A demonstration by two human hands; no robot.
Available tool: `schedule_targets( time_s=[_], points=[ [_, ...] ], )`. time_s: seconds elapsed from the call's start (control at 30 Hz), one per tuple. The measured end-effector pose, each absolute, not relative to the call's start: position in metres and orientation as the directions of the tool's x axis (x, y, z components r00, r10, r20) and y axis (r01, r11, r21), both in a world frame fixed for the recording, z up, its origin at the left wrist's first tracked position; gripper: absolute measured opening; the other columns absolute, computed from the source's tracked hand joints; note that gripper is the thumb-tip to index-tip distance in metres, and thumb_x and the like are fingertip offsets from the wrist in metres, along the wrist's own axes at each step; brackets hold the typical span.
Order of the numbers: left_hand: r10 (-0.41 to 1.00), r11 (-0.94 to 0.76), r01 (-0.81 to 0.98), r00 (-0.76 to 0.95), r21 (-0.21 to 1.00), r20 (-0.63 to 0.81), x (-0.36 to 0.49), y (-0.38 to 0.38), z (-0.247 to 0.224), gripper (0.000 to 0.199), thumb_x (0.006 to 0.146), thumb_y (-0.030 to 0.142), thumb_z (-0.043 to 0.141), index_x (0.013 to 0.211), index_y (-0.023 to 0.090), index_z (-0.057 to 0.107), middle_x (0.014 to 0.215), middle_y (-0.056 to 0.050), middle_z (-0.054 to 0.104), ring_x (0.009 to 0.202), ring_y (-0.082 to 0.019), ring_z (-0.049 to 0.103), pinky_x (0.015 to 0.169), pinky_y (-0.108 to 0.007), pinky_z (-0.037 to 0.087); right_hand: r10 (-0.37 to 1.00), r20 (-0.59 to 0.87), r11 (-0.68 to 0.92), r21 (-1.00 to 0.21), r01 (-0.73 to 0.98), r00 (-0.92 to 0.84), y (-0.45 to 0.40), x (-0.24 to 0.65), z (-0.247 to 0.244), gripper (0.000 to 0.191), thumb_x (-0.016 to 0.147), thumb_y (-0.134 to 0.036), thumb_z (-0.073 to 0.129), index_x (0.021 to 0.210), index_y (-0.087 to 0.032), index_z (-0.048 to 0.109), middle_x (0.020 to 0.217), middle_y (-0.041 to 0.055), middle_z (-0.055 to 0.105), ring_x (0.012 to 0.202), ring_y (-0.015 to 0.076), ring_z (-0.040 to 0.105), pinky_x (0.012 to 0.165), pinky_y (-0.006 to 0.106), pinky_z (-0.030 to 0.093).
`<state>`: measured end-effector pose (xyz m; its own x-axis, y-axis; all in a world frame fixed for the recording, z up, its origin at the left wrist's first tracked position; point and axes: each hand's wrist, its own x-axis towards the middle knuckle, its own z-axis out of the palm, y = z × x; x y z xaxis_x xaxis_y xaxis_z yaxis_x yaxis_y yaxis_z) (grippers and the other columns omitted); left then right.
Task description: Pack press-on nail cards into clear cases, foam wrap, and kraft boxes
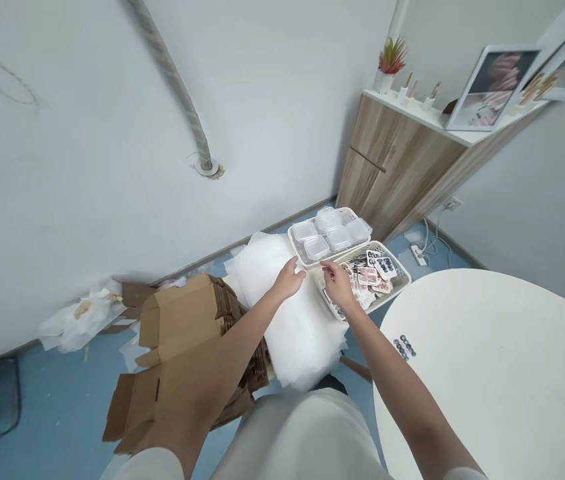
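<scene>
My left hand (289,280) is over a tall stack of thin white sheets (295,333), its thumb and fingertips apart and nothing visible in them. My right hand (337,283) hangs at the near left side of a white basket (396,293), fingers loosely bent and apart, with no object seen in them. Several printed cards or sticker sheets (386,268) lie heaped in that basket. Behind it, a second white basket (307,262) holds several clear plastic boxes (338,238). Both hands point toward each other with a gap between them.
Flattened cardboard boxes (182,320) are piled to the left. A round white table (502,373) on the right bears a small set of dark, shiny oval pieces (405,348). A wooden cabinet (387,160) stands behind, near a power strip (418,255). Crumpled white wrapping (79,320) lies along the wall.
</scene>
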<state>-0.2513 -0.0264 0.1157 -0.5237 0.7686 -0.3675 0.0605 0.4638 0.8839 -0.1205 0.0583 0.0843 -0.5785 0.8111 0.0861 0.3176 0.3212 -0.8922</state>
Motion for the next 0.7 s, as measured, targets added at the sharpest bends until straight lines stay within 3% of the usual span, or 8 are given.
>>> schedule_targets(
  time_s=[0.17, 0.33, 0.53, 0.7],
  points=[
    [0.696, 0.468, -0.079, -0.58, 0.88, -0.423, -0.285, 0.019, 0.096, 0.06, 0.071, 0.023, 0.051, 0.129, 0.018, 0.035, 0.139, -0.009, 0.032, 0.128, -0.024, 0.028, 0.101, -0.035, 0.025, 0.782, 0.061, 0.351, -0.866, 0.356, -0.62, 0.108, -0.164, 0.066, 0.035, 0.074, -0.02, 0.045, 0.109, -0.018, 0.053, 0.122, 0.0106, 0.05, 0.113, 0.0223, 0.046, 0.094, 0.041, 0.037],
    [0.698, 0.445, -0.046, -0.607, 0.894, -0.379, -0.3, 0.046, 0.074, 0.058, 0.07, 0.02, 0.052, 0.126, 0.022, 0.041, 0.138, -0.003, 0.033, 0.131, -0.023, 0.019, 0.105, -0.034, 0.019, 0.775, -0.007, 0.348, -0.83, 0.435, -0.632, 0.136, -0.2, 0.051, 0.039, 0.073, -0.027, 0.051, 0.11, -0.016, 0.052, 0.127, 0.013, 0.044, 0.123, 0.0252, 0.034, 0.1, 0.045, 0.028],
    [0.736, 0.366, -0.167, -0.551, 0.916, -0.394, -0.305, 0.059, 0.061, 0.057, 0.072, 0.019, 0.046, 0.128, 0.021, 0.039, 0.134, -0.002, 0.041, 0.124, -0.022, 0.033, 0.1, -0.031, 0.03, 0.762, -0.05, 0.336, -0.822, 0.459, -0.646, 0.146, -0.214, 0.044, 0.037, 0.074, -0.026, 0.051, 0.109, -0.016, 0.053, 0.127, 0.0127, 0.043, 0.12, 0.0247, 0.036, 0.101, 0.043, 0.025],
    [0.657, 0.421, -0.184, -0.613, 0.888, -0.439, -0.306, 0.055, 0.055, 0.062, 0.07, 0.02, 0.05, 0.13, 0.02, 0.036, 0.14, -0.002, 0.031, 0.129, -0.022, 0.025, 0.104, -0.032, 0.024, 0.777, -0.027, 0.302, -0.86, 0.411, -0.629, 0.144, -0.214, 0.041, 0.036, 0.071, -0.026, 0.055, 0.106, -0.018, 0.054, 0.127, 0.0107, 0.044, 0.118, 0.0241, 0.037, 0.101, 0.043, 0.026]
  ],
)
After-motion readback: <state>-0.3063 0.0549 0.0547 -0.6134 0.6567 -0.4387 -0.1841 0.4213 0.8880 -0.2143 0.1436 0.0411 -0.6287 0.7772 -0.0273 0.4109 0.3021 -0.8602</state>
